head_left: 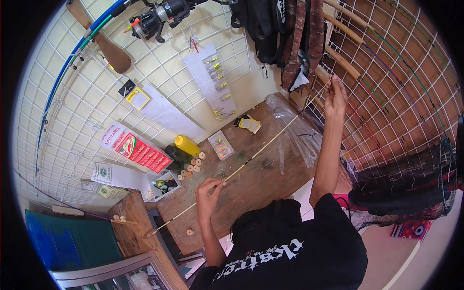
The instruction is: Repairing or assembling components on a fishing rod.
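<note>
A thin pale fishing rod (270, 142) with dark bands slants across the view, from the wooden ledge at lower left up to the right. My left hand (207, 194) pinches it near its middle, over the workbench. Higher up on the right, my right hand (335, 99) has its fingertips closed on the rod's upper end. The rod's lower end reaches a small brown knob (151, 233) at the ledge; whether the two are joined is unclear. Between my hands the rod passes above the brown wooden tabletop (232, 193).
Cork rings (193, 166), a yellow bottle (187, 145), a clear box of small items (221, 146) and a yellow-black packet (248, 124) lie on the bench. Plastic wrap (295, 137) is at right. A white grid (164, 58) holds reels, lures and rods. A dark net (401, 188) hangs right.
</note>
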Demonstrator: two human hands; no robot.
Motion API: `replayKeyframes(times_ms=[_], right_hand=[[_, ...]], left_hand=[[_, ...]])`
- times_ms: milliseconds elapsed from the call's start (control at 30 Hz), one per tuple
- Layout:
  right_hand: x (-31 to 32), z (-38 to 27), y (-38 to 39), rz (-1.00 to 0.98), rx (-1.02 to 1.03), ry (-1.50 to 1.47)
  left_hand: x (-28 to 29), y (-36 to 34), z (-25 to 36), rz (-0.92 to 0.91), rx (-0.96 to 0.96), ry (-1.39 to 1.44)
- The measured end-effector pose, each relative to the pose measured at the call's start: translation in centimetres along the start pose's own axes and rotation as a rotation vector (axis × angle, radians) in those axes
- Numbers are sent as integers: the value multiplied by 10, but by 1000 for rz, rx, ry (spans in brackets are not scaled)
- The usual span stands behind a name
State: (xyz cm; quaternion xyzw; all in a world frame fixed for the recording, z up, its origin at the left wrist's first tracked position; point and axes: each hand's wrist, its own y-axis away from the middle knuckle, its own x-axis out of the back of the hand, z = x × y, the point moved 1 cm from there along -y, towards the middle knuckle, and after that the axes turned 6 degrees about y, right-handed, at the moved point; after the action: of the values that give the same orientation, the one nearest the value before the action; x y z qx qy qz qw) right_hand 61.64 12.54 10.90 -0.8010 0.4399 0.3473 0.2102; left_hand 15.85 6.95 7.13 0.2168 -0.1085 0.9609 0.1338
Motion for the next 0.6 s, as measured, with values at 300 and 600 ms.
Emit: replayKeyframes(times_ms=[300,600], right_hand=[[0,-6,1,30,29,50],[18,-23,-12,-154,-160,126]], left_hand=[[-1,1,-4,-24,39,14],[-2,1,-5,-39,41,-4]])
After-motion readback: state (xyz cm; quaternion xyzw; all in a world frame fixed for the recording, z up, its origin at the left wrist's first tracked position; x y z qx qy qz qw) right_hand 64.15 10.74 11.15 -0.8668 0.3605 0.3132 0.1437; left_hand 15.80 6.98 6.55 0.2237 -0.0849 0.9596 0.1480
